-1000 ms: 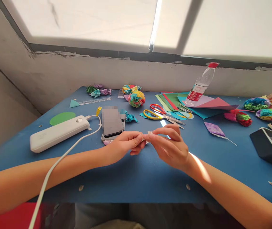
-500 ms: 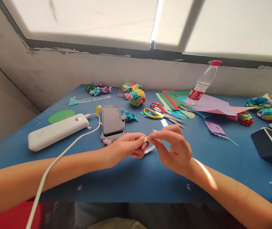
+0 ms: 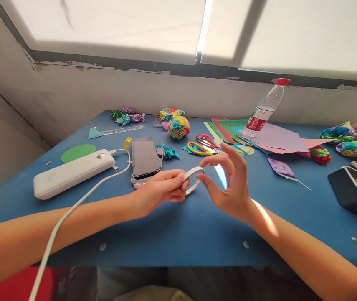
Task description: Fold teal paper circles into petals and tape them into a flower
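A narrow white ring (image 3: 193,170), which looks like a thin roll of tape, stands on edge above the table. My left hand (image 3: 170,184) is closed on its left side, thumb on top and fingers curled below. On the ring's right, my right hand (image 3: 228,179) has its fingers spread, with the thumb and a fingertip on either side of the rim; I cannot tell if they touch it. One finger points up, a small pale spot at its tip. Scissors with red and yellow handles (image 3: 203,144) lie behind, their blades partly hidden by my right hand.
A white power bank (image 3: 72,175) with a cable crosses over my left forearm. Phones (image 3: 147,161) lie behind my left hand. Further back are crumpled paper balls (image 3: 178,127), coloured sheets (image 3: 278,136) and a bottle (image 3: 264,110). A dark box (image 3: 353,192) stands at the right.
My right hand's fingers, earlier pinched against the left hand at the ring, have moved apart. The ring now shows more clearly in my left hand.
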Available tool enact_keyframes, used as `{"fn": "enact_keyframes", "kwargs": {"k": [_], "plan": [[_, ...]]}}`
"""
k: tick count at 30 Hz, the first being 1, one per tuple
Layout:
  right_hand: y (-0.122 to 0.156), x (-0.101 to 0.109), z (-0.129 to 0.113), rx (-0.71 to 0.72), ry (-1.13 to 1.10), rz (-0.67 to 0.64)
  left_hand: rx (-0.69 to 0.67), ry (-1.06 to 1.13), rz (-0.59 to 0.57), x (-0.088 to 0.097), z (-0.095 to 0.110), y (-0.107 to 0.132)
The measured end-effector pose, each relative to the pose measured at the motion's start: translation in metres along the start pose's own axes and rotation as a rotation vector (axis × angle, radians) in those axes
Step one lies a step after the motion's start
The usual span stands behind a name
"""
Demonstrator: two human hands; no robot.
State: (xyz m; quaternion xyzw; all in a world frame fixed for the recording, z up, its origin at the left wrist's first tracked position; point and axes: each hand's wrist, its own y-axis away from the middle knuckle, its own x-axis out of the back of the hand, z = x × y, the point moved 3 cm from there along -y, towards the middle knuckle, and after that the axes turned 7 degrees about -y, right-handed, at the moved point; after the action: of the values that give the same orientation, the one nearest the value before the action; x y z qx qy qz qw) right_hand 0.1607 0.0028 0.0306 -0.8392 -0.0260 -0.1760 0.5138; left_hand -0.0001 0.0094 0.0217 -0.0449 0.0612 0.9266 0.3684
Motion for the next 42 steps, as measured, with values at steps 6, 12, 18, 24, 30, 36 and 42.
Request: {"fn": "enact_keyframes", "kwargs": {"k": [6,12,18,24,30,36,42], "plan": [[0.004,-0.004,-0.009,0.127,0.036,-0.078,-0.025,-0.046,-0.055,-0.005,0.002,-0.001],[0.003,-0.001,-0.019,0.142,0.044,-0.035,-0.053,-0.086,-0.098,-0.009,0.002,0.0],[0.01,-0.009,-0.019,0.042,-0.101,-0.088,-0.063,-0.069,-0.121,-0.01,0.001,0.001],[0.014,-0.013,-0.019,-0.058,-0.212,-0.106,-0.026,-0.049,-0.132,-0.009,0.001,0.002],[0.016,-0.015,-0.023,-0.051,-0.224,-0.126,-0.011,-0.041,-0.12,-0.013,-0.002,0.005],[0.007,-0.002,-0.021,-0.059,-0.24,0.009,-0.061,0.026,0.127,0.007,0.008,0.002],[0.0,0.005,-0.006,-0.277,-0.312,0.032,-0.247,-0.448,0.278,0.02,0.021,0.001]]}}
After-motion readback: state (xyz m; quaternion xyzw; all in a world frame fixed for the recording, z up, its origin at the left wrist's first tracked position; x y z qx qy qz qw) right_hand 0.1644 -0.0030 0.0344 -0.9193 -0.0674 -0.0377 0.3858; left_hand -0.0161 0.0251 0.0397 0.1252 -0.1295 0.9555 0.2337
